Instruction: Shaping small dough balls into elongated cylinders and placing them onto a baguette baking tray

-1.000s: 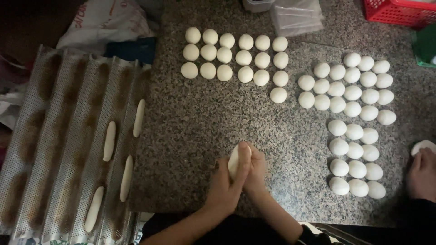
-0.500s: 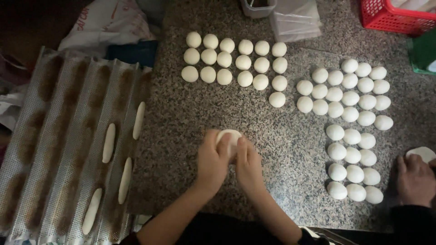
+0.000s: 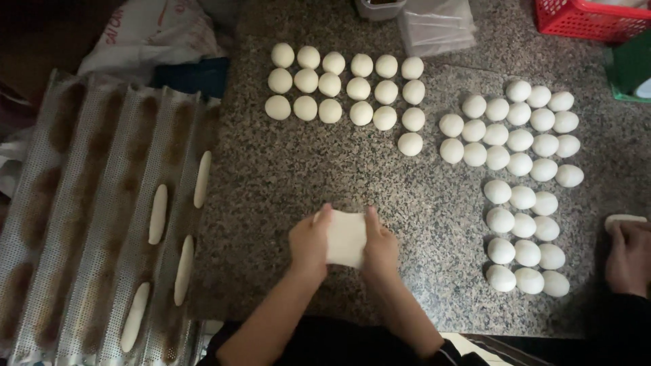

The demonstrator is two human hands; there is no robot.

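Both my hands rest on a flattened white piece of dough (image 3: 346,237) lying on the speckled granite counter (image 3: 291,176). My left hand (image 3: 309,240) grips its left edge and my right hand (image 3: 380,247) grips its right edge. The dough is a rough rectangle, pressed flat between my fingers. Several round dough balls (image 3: 346,88) sit in rows at the back of the counter, and more dough balls (image 3: 522,169) are packed in rows to the right.
A perforated metal baguette tray (image 3: 88,217) on the left holds several long shaped dough pieces (image 3: 157,213). Another person's hand (image 3: 627,254) presses dough at the right edge. A red basket (image 3: 590,17) and plastic bags (image 3: 434,24) stand at the back.
The dough went from being held upright between my palms to lying flat on the counter, stretched into a rectangle. My hands moved apart to its edges.
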